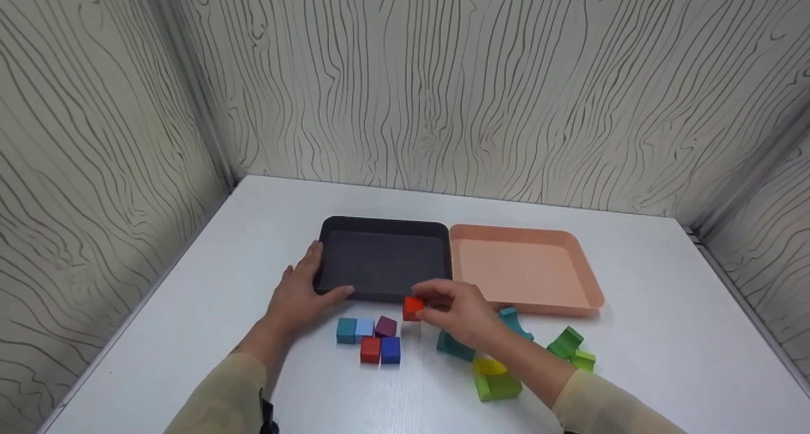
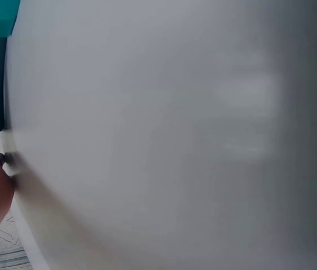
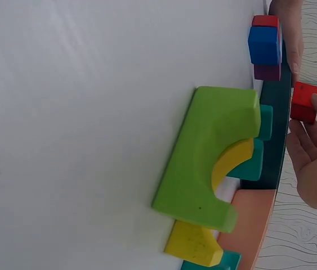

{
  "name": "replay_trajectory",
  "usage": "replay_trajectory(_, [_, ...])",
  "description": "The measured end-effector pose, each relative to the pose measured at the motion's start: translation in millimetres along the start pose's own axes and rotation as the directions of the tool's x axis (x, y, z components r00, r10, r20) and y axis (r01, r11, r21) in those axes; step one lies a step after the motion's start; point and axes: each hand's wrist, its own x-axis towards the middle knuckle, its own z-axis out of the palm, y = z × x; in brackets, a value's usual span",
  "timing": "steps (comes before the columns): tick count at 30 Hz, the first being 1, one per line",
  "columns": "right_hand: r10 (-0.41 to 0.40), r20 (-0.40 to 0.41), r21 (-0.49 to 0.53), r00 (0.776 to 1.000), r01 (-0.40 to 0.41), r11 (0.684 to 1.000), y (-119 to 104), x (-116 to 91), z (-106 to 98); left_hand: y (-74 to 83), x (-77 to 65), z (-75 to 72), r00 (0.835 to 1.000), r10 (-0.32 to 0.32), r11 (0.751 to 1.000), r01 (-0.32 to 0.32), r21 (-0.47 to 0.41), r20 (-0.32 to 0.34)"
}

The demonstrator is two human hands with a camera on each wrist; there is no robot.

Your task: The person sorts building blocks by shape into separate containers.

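My right hand (image 1: 465, 317) pinches an orange-red cube (image 1: 412, 309) between thumb and fingertips, close to the front wall of the black tray (image 1: 386, 263). The right wrist view shows the same cube (image 3: 304, 102) held at the fingertips. At the tray's front left corner rests my left hand (image 1: 300, 298), fingers stretched along the left side and thumb at the front rim. In front of the tray sit a teal cube (image 1: 346, 330), a light blue cube (image 1: 364, 329), a purple cube (image 1: 386, 326), a red cube (image 1: 370, 350) and a blue cube (image 1: 390, 350).
A peach tray (image 1: 519, 266) stands against the black one's right side. Under and beside my right forearm lie a green arch block (image 3: 203, 160), a yellow block (image 1: 490, 365), teal blocks (image 1: 454, 347) and green blocks (image 1: 565, 342). Patterned walls border the white table (image 1: 190, 333).
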Motion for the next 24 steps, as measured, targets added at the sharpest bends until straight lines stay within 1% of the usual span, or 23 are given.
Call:
replay_trajectory(3, [-0.013, -0.014, 0.008, 1.000, 0.013, 1.000, -5, 8, -3, 0.5, 0.8, 1.2, 1.000, 0.000, 1.000, 0.000, -0.006, 0.003])
replay_trajectory(9, [-0.048, -0.068, 0.001, 0.997, 0.048, 0.999, -19, 30, -3, 1.0, 0.0, 1.4, 1.000, 0.011, 1.000, -0.011, -0.007, -0.021])
replay_trajectory(14, [-0.062, -0.096, 0.001, 0.993, 0.063, 0.998, -28, 56, -1, 0.0, 0.4, 1.3, 1.000, 0.006, 1.000, -0.006, -0.003, -0.015])
replay_trajectory(19, [-0.079, -0.124, -0.020, 0.989, 0.078, 0.997, -34, 83, 1, -0.8, 0.8, 1.7, 1.000, 0.000, 1.000, 0.000, -0.013, -0.007])
replay_trajectory(24, [-0.091, -0.135, -0.025, 0.987, 0.089, 0.996, -38, 110, 4, -1.2, 1.7, 0.3, 1.000, 0.012, 1.000, -0.012, -0.013, -0.012])
